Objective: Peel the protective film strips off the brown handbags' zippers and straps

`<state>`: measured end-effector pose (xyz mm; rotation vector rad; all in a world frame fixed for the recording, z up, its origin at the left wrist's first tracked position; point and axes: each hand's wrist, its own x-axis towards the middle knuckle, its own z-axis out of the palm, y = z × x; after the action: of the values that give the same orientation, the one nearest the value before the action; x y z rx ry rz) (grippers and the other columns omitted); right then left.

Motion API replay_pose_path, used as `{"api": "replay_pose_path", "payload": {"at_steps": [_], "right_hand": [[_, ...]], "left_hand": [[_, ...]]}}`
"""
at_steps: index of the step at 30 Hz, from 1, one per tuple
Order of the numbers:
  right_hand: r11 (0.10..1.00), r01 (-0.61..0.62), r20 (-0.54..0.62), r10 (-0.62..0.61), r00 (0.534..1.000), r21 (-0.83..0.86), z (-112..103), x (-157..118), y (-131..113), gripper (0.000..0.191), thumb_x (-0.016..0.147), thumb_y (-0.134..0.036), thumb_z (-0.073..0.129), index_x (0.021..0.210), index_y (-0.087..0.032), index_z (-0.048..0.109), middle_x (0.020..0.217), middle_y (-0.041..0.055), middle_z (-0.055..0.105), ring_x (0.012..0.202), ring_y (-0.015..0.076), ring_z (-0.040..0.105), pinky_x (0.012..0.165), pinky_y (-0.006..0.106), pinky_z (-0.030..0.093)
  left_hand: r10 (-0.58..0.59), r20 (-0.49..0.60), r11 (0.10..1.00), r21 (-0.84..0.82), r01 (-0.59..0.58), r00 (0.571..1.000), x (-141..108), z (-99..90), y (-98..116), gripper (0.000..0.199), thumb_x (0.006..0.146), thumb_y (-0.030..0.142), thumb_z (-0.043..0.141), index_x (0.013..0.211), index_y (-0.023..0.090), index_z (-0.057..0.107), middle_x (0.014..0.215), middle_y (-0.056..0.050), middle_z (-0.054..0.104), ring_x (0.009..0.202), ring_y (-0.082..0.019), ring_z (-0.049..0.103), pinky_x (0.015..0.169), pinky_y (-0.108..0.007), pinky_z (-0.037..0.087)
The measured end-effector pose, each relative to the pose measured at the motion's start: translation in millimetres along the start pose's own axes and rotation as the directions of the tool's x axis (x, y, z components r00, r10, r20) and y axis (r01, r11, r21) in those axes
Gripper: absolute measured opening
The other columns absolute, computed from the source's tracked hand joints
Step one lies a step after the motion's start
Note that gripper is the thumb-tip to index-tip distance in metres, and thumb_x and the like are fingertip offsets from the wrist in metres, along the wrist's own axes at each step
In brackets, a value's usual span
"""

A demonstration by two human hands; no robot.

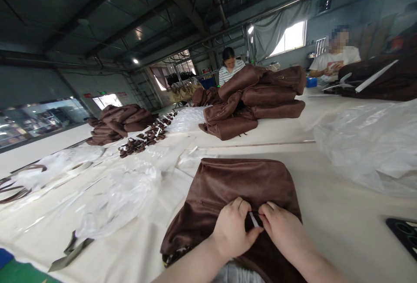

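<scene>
A dark brown leather-like bag (244,178) lies on the table in front of me, with a zipper slit across its panel. My left hand (231,228) is closed on the bag at this slit, its fingers curled over the edge and its thumb reaching right. Close beside it, my right hand (283,228) pinches the bag's material at the same slit. Between the two hands shows a small white strip (253,219), near my left thumb. Whether either hand holds the strip I cannot tell.
Stacked brown bags (260,96) stand behind, with another brown pile (122,122) at far left. Clear plastic sheets (120,196) lie left, and a large plastic bag (374,144) right. A phone (404,233) rests at the right edge. Two people are across the table.
</scene>
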<state>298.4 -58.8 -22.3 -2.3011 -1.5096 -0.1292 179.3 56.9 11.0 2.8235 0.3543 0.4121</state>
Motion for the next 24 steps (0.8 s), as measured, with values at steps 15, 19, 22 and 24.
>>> {"api": "replay_pose_path", "payload": {"at_steps": [15, 19, 22, 24], "right_hand": [[0.999, -0.024, -0.001, 0.024, 1.000, -0.033, -2, 1, -5, 0.021, 0.083, -0.002, 0.044, 0.080, -0.018, 0.057, 0.078, 0.0048, 0.060, 0.070, 0.0205, 0.064, 0.059, 0.031, 0.041], [0.999, -0.017, -0.025, 0.018, 1.000, 0.029, 2, 1, -4, 0.020, 0.080, 0.001, 0.046, 0.082, -0.017, 0.056, 0.079, 0.0051, 0.060, 0.068, 0.0191, 0.063, 0.061, 0.030, 0.042], [0.999, -0.004, -0.060, 0.007, 0.998, 0.046, 2, -1, -4, 0.022, 0.077, 0.003, 0.046, 0.083, -0.016, 0.055, 0.080, 0.0050, 0.059, 0.069, 0.0188, 0.063, 0.062, 0.030, 0.043], [1.000, 0.010, -0.092, -0.007, 0.996, 0.029, 1, -2, -4, 0.022, 0.078, 0.002, 0.046, 0.084, -0.017, 0.054, 0.081, 0.0047, 0.059, 0.070, 0.0186, 0.063, 0.063, 0.030, 0.043]], "left_hand": [[-0.093, -0.029, 0.924, -0.375, 0.076, 0.995, 10, 0.3, -9, 0.013, 0.077, 0.011, 0.056, 0.077, 0.020, 0.065, 0.081, -0.001, 0.067, 0.078, -0.014, 0.061, 0.074, -0.024, 0.046], [-0.079, 0.013, 0.912, -0.402, 0.078, 0.997, 14, -4.1, -5, 0.032, 0.071, 0.010, 0.064, 0.101, 0.018, 0.060, 0.083, -0.001, 0.068, 0.076, -0.014, 0.062, 0.073, -0.024, 0.049], [0.017, 0.033, 0.907, -0.422, -0.001, 0.999, 17, -5.7, -2, 0.018, 0.072, 0.010, 0.065, 0.088, 0.019, 0.064, 0.082, 0.000, 0.068, 0.076, -0.013, 0.063, 0.073, -0.023, 0.049], [0.090, 0.013, 0.922, -0.380, -0.078, 0.996, 19, -7.1, 0, 0.012, 0.076, 0.008, 0.061, 0.075, 0.019, 0.065, 0.084, 0.000, 0.069, 0.079, -0.013, 0.063, 0.077, -0.022, 0.048]]}}
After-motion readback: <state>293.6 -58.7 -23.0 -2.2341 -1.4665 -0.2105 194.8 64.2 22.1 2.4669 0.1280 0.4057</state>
